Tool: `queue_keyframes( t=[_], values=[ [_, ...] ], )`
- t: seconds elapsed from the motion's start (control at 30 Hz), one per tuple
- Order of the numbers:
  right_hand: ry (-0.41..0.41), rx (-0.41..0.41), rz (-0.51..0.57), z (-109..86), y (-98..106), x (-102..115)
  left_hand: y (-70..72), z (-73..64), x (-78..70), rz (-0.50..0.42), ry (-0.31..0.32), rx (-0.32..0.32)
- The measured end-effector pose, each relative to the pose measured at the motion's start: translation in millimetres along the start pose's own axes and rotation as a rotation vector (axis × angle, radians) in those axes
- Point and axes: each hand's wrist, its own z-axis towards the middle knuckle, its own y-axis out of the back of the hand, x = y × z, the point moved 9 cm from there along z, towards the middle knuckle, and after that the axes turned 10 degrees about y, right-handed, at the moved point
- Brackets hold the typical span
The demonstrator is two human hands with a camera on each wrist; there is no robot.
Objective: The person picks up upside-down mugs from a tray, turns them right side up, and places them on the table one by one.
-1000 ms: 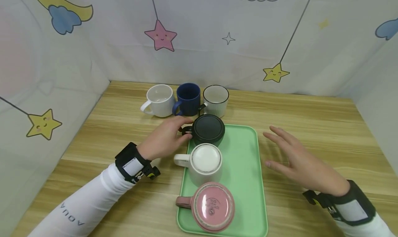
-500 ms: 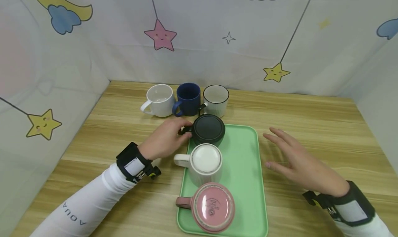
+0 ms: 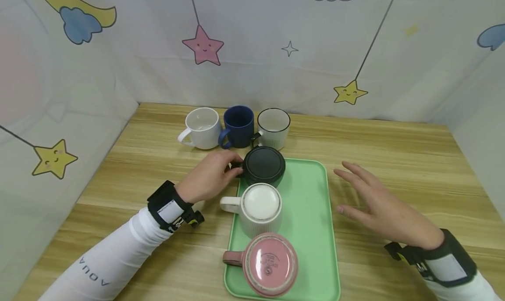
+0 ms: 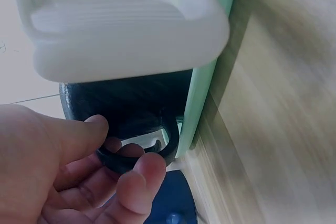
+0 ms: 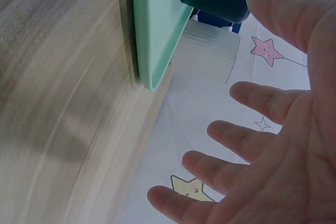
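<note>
My left hand [image 3: 207, 174] grips the handle of a black mug [image 3: 263, 165], which stands upside down at the far left part of a green tray [image 3: 309, 213]. In the left wrist view, the thumb and curled fingers close about the mug's dark handle [image 4: 170, 135]. Nearer to me on the tray are an upturned white ribbed mug [image 3: 261, 204] and an upturned pink mug [image 3: 270, 266], handles pointing left. Beyond the tray's right edge, my right hand [image 3: 375, 204] holds nothing; its fingers are spread in the right wrist view.
Behind the tray, three upright mugs form a row on the wooden table [image 3: 375, 143]: a white one [image 3: 203, 130], a blue one [image 3: 239, 127] and a black-rimmed white one [image 3: 274, 127]. A printed curtain [image 3: 252, 81] hangs behind the table.
The left fingers have closed a little more around the black mug's handle. The mugs, the tray and the right hand look the same.
</note>
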Motion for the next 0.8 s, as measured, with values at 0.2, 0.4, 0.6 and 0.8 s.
queue_keyframes(
  t=[0.2, 0.4, 0.6, 0.8],
  values=[
    [-0.001, 0.007, -0.004, 0.3, 1, 1, 0.2, -1.3, -1.7, -0.009, -0.019, -0.002],
    [-0.019, 0.018, -0.003, -0.2, 0, 0, 1.7, -2.4, -4.5, -0.020, -0.046, -0.017],
    [-0.026, 0.025, -0.002, 0.0, 0, 0, 4.4, -4.6, -8.5, -0.051, -0.057, -0.029],
    [-0.018, 0.015, -0.001, 0.4, 0, 0, 7.8, -5.3, -15.0, -0.075, -0.073, -0.040]
  ],
)
